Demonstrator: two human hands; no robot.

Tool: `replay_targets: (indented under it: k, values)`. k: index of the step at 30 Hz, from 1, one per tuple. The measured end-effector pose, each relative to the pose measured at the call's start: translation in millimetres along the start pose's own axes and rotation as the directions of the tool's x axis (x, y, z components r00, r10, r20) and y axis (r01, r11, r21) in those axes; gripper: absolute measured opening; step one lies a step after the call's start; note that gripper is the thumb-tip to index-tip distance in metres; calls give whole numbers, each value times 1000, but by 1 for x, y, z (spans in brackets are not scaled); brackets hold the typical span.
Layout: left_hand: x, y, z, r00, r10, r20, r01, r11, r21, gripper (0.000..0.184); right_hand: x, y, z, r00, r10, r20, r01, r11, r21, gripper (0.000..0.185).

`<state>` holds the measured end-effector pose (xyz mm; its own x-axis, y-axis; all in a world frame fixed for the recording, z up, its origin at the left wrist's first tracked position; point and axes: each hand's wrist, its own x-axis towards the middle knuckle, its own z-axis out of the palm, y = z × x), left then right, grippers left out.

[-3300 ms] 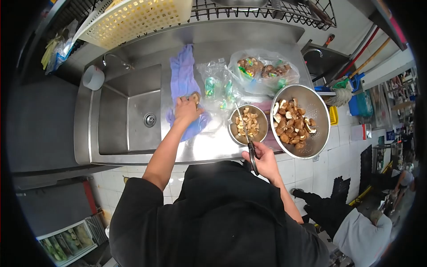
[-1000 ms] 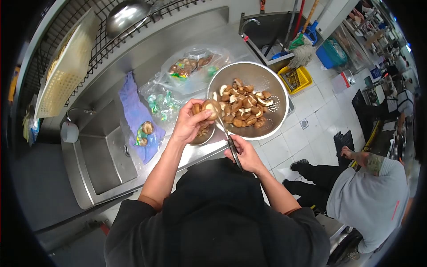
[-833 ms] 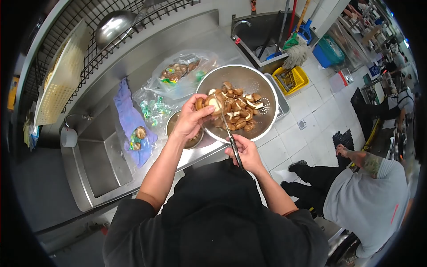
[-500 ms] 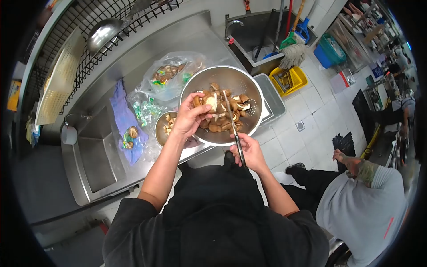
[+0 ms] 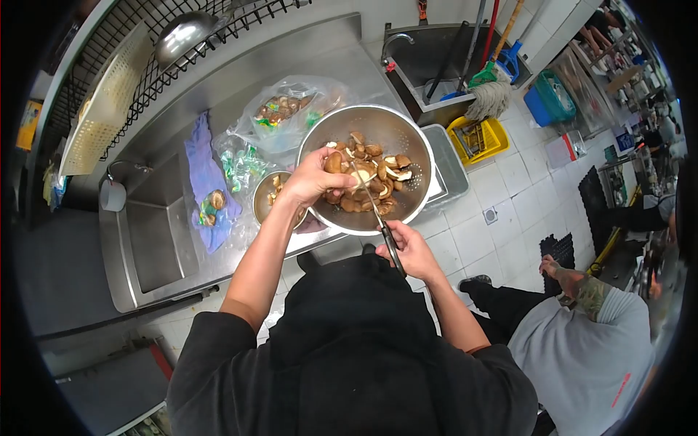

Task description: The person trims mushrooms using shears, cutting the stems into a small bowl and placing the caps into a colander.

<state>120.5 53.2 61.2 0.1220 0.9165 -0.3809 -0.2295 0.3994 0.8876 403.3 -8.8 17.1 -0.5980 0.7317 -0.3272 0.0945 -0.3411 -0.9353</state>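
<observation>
My left hand is closed on a brown-capped mushroom, its pale cut face showing. My right hand grips a knife by its black handle, the blade angled up to the mushroom. Both hands work over a large steel colander holding brown mushroom pieces. Left of it stands a small steel bowl with pale mushroom bits, partly hidden by my left forearm. A plastic bag of whole mushrooms lies behind the colander.
On the left are a sink and a purple cloth with a wrapped mushroom. A grey tub sits under the colander's right side. A yellow mop bucket stands on the floor. Another person in grey is at right.
The left hand has brought the mushroom lower and to the right, against the knife blade. The view has shifted slightly.
</observation>
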Motion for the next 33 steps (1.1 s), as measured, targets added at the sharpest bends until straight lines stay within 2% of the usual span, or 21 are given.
replay_targets:
  k: [1,3,4,6,7,9,10,11,13,14,16,17,18,20,22,25,27,28,29,31,33]
  values:
    - [1,0,-2,1000,-2,2,2,1000,-4,45,-1,-2,0,1000,4,-2,-4,1000,-2,49]
    - [3,-3,-9,999,-20,27,20,1000,-2,45,-2,-10,-2,987,161,14,-162,981,108,47]
    - [5,-9,-11,999,-22,31,22,1000,-4,45,-2,-11,-2,986,164,9,-164,981,107,47]
    - [8,-22,-13,992,58,-115,-67,994,-81,58,-1,-13,0,963,249,-100,-239,965,106,52]
    - [9,-25,-16,992,61,-109,-70,994,-80,58,0,-12,3,963,246,-106,-235,966,105,52]
    - [6,-28,-22,985,74,-158,-105,975,-195,60,1,-7,13,943,166,-288,-152,986,71,52]
    - [4,-31,-24,984,85,-155,-117,971,-210,58,3,-4,19,943,97,-318,-84,995,57,56]
    - [2,-33,-28,985,85,-151,-116,971,-211,58,3,-1,24,942,98,-322,-84,995,57,56]
    - [-7,-30,-33,995,55,-87,-85,918,-388,56,4,-5,38,940,-158,-301,51,941,-334,63]
    - [-13,-29,-34,997,56,-61,-75,914,-399,51,4,-9,45,939,-159,-304,51,941,-336,63]
    - [-20,-33,-41,996,83,-18,-81,876,-476,48,3,-38,72,955,-71,-286,-134,760,-636,69]
    - [-26,-35,-46,994,113,16,-86,831,-549,46,7,-35,82,957,-71,-282,-133,757,-640,69]
    - [-36,-31,-49,995,95,14,-70,819,-569,41,10,-30,92,959,-137,-247,-84,695,-714,69]
    - [-50,-40,-69,996,87,-16,-81,809,-582,40,16,-27,112,965,-198,-175,-23,596,-803,71]
    - [-71,-47,-88,990,74,-117,-125,840,-528,41,23,-20,130,969,-213,-121,22,569,-822,70]
    - [-97,-71,-122,989,42,-139,-106,862,-496,46,37,-16,156,976,-217,-29,100,557,-825,64]
    - [-108,-81,-142,982,-18,-189,-76,875,-478,52,51,-8,169,1000,-22,22,30,566,-824,52]
    - [-111,-86,-150,979,-85,-185,-10,885,-465,54,56,3,175,1000,-27,3,19,629,-777,38]
    - [-111,-93,-158,973,-152,-176,58,890,-453,55,58,12,178,1000,-23,10,22,625,-780,38]
    - [-110,-98,-166,971,-172,-165,85,896,-435,55,60,13,185,997,57,-53,-77,670,-738,36]
    - [-106,-99,-168,959,-230,-163,167,930,-327,54,59,8,188,988,128,-82,-147,670,-728,39]
